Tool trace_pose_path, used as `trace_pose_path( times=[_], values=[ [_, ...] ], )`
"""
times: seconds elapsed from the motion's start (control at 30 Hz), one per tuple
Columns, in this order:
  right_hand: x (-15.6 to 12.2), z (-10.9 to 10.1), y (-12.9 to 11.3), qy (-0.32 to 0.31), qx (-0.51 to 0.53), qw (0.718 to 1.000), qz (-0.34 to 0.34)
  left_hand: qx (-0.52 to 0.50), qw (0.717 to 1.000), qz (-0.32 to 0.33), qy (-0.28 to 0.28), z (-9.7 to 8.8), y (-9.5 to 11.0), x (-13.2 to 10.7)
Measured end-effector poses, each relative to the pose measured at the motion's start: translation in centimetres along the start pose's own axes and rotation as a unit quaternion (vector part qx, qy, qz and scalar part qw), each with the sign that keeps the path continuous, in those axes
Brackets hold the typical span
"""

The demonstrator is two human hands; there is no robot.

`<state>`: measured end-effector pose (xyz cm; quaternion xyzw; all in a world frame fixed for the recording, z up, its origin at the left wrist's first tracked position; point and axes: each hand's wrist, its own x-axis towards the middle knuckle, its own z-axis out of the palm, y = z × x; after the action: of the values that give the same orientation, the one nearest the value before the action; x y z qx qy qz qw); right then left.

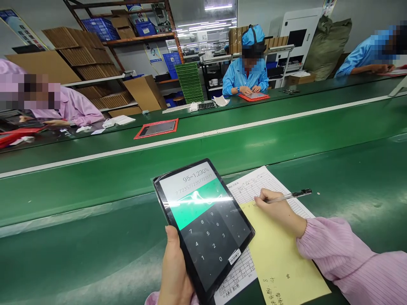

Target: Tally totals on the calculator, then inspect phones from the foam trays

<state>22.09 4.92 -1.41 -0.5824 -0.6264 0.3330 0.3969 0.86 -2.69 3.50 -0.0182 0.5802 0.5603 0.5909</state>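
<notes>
A tablet (206,237) with a calculator on its screen is held up, tilted, in my left hand (174,267), the thumb along its left edge. The display reads "95÷1,230%" with a long result below it. My right hand (276,207) is closed around a pen (295,194) and rests on paper; the pen's tip is hidden by the fingers. Beneath that hand lies a yellow sheet (286,258) with handwriting near its lower end. It covers part of a white printed form (270,180) with filled-in table rows. The tablet overlaps both papers.
Beyond my green bench runs a green conveyor belt (254,144) with a pale edge strip. A tablet in a red frame (157,128) lies across it. Several people work on the far side. Stacked cardboard (82,51) and a shelf with blue crates (100,29) stand behind.
</notes>
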Motion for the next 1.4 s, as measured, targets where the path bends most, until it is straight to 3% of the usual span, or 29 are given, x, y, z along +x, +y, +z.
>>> trace_pose_path(
  times=[1.1,1.4],
  values=[
    [-0.11,-0.15,0.05,0.023,0.004,1.000,-0.015,0.016,1.000,0.012,-0.003,-0.29,-0.03,-0.02],
    [0.07,-0.19,0.20,0.019,0.007,0.999,-0.027,-0.029,0.999,0.001,-0.030,-0.24,-0.16,-0.03]
  ],
)
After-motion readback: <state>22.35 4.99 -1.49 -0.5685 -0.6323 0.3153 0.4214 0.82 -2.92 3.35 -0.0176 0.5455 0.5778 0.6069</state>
